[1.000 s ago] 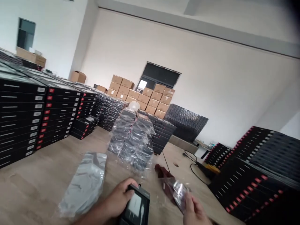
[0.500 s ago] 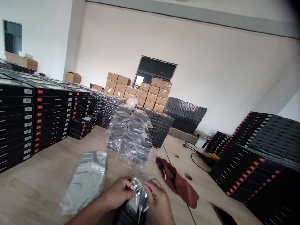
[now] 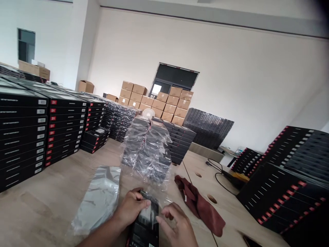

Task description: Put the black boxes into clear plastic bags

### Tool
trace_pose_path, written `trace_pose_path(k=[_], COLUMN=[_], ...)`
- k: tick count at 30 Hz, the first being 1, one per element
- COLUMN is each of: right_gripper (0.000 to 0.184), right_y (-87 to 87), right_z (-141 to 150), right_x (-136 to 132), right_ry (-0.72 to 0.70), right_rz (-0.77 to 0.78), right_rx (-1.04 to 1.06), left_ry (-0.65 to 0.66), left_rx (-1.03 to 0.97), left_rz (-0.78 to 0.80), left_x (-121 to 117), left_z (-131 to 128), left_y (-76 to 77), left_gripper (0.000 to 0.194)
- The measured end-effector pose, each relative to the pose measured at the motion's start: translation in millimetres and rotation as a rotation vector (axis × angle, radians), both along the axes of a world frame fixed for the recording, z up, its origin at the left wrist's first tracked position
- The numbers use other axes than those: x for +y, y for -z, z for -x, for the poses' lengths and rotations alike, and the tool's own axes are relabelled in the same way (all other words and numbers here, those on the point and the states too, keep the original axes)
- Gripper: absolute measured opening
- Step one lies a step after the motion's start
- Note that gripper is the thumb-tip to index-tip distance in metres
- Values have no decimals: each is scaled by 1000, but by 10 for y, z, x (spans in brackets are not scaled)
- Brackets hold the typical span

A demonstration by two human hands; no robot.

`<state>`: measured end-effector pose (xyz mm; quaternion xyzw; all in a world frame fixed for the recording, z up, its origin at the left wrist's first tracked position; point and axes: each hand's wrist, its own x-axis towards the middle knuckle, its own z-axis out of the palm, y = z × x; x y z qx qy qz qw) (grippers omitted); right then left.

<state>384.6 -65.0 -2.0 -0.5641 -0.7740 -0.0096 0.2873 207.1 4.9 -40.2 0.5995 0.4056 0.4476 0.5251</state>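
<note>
My left hand (image 3: 132,208) grips the top left corner of a flat black box (image 3: 144,224) with a pale window, low in the middle of the head view. My right hand (image 3: 176,224) sits at the box's right side, fingers curled and pinching the edge of a clear plastic bag (image 3: 160,200) that lies over the box's top. Both hands rest close together above the wooden table (image 3: 51,192).
A pile of clear bags (image 3: 99,200) lies left of my hands. A bagged stack of boxes (image 3: 147,151) stands just behind. A dark red cloth (image 3: 200,206) lies to the right. Tall stacks of black boxes (image 3: 23,133) line the left and right (image 3: 288,178). Cardboard cartons (image 3: 156,104) stand far back.
My right hand brought the clear bag from the right over to the box, then drew back slightly to the box's right side. The view shifted a little.
</note>
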Motion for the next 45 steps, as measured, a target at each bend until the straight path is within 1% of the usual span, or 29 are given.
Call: trace_pose_path(k=[2, 4, 5, 8, 11, 14, 16, 18, 22, 24, 27, 30, 31, 32, 33, 35, 36, 37, 38, 39, 41, 43, 45], right_gripper=[9, 6, 9, 19, 21, 17, 13, 7, 11, 14, 13, 25, 30, 35, 40, 49, 51, 52, 50, 47, 38, 30, 29], right_y=[35, 79, 100, 139, 149, 168, 183, 187, 182, 188, 178, 125, 106, 89, 78, 75, 83, 96, 113, 133, 172, 202, 214], right_z=[111, 188, 201, 159, 122, 158, 161, 114, 23, 62, 125, -7, -97, -198, -297, -451, -494, -510, -502, -473, -375, -263, -166], right_x=[2, 14, 21, 35, 38, 56, 76, 92, 92, 89, 99, 124, 132, 139, 143, 146, 145, 144, 144, 144, 149, 154, 154], right_ry=[22, 43, 60, 150, 217, 209, 202, 223, 297, 257, 192, 253, 289, 330, 374, 447, 469, 476, 469, 453, 407, 346, 273], right_rz=[-16, 11, 27, 15, -73, -133, -141, -151, -221, -216, -181, -224, -257, -293, -330, -379, -386, -379, -359, -327, -240, -150, -75], right_rx=[15, 3, 7, 83, 139, 108, 53, 21, 62, 73, 95, 194, 228, 256, 273, 280, 280, 279, 281, 284, 290, 290, 297], left_ry=[9, 17, 20, 51, 90, 85, 74, 65, 38, 43, 69, 82, 98, 122, 147, 198, 223, 251, 289, 342, 470, 580, 609], left_rx=[17, 23, 24, 32, 48, 45, 38, 39, 43, 38, 45, 53, 36, 3, -50, -184, -242, -287, -322, -351, -389, -389, -342], left_rz=[-23, -37, -37, -20, -30, -52, -53, -54, -54, -56, -65, -64, -60, -50, -23, 91, 173, 256, 330, 390, 459, 477, 464], left_x=[-18, -36, -44, -51, -43, -32, -23, -11, 12, 12, -7, -30, -34, -34, -31, -19, -12, -6, -2, -1, -7, -19, -28], left_z=[-15, -26, -26, -3, 38, 65, 70, 66, 57, 58, 66, 79, 84, 91, 100, 122, 135, 148, 159, 167, 173, 164, 149], left_y=[-7, -12, -15, -35, -62, -78, -74, -61, -31, -31, -57, -88, -91, -90, -84, -60, -44, -27, -10, 6, 37, 60, 72], left_gripper=[25, 25, 25, 26, 26, 24, 26, 27, 26, 25, 26, 19, 16, 20, 34, 70, 82, 86, 83, 76, 60, 55, 55])
